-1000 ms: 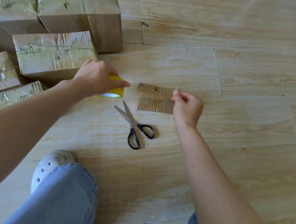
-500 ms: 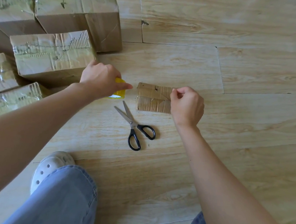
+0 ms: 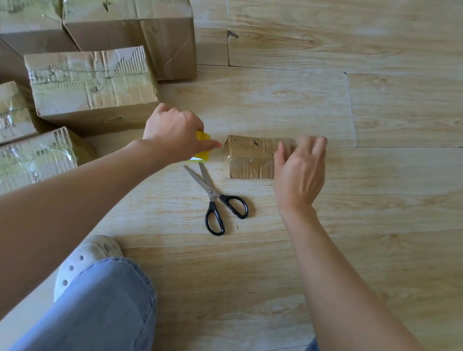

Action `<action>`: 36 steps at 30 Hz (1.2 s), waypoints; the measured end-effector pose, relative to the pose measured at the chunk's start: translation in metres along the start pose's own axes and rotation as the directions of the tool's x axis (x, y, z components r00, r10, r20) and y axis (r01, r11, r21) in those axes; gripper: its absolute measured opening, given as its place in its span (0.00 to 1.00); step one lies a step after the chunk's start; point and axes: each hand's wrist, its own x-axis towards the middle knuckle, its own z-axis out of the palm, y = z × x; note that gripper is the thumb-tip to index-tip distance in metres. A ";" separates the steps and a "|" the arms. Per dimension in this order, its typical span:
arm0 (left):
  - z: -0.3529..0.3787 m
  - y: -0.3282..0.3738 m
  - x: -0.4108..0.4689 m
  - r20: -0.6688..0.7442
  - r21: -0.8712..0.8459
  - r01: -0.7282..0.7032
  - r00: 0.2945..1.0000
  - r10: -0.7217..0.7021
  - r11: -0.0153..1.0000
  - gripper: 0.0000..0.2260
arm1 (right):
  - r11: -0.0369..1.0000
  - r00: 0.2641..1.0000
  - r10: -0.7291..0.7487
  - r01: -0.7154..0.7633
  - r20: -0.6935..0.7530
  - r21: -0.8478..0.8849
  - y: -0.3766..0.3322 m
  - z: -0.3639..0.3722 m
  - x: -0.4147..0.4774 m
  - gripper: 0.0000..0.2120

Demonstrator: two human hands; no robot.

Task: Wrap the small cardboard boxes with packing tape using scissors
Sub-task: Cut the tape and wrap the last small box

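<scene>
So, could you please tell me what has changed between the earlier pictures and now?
The right hand has stopped pinching at the right end of the small cardboard box; its fingers have opened and lie flat over that end. The left hand still grips the yellow tape roll left of the box. The scissors and the larger taped boxes stayed put.

Small taped cardboard box (image 3: pixel 250 157) lies flat, yellow tape roll (image 3: pixel 203 146) beside it, black-handled scissors (image 3: pixel 213 194) nearby.

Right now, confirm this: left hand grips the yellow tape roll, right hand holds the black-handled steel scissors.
No: in the head view the black-handled steel scissors lie untouched on the wooden floor, and the right hand reaches over the small cardboard box. The left hand does grip the yellow tape roll.
</scene>
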 end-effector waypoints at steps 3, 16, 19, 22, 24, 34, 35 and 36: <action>0.001 0.002 -0.001 -0.020 -0.012 -0.014 1.000 0.014 1.000 0.26 | 0.997 0.997 0.074 -0.075 -0.036 -0.019 0.001 0.000 0.002 0.27; 0.000 -0.022 -0.015 0.242 -0.492 -0.044 0.952 0.185 0.869 0.14 | 0.847 0.736 -0.435 0.531 0.518 -0.044 -0.003 0.020 -0.029 0.33; -0.006 -0.026 -0.011 0.249 -0.351 -0.102 0.948 0.198 0.931 0.19 | 0.830 0.728 -0.451 0.555 0.516 -0.059 -0.004 0.022 -0.028 0.33; -0.005 -0.025 -0.007 0.279 -0.175 -0.057 0.954 0.106 0.983 0.23 | 0.838 0.737 -0.432 0.541 0.520 -0.071 -0.008 0.021 -0.026 0.34; -0.002 -0.024 -0.005 0.296 -0.110 -0.034 0.953 0.066 0.993 0.26 | 0.848 0.739 -0.421 0.526 0.525 -0.060 -0.008 0.020 -0.028 0.34; -0.005 -0.021 -0.009 0.245 -0.367 -0.076 0.953 0.176 0.927 0.16 | 0.795 0.729 -0.602 0.584 0.325 0.163 -0.011 0.011 -0.095 0.13; -0.005 -0.021 -0.009 0.246 -0.371 -0.078 0.953 0.178 0.926 0.16 | 0.851 0.743 -0.511 0.506 0.433 0.136 -0.011 0.014 -0.102 0.12; -0.004 -0.022 -0.009 0.246 -0.377 -0.077 0.952 0.180 0.923 0.16 | 0.894 0.748 -0.418 0.440 0.516 0.086 -0.009 0.017 -0.108 0.14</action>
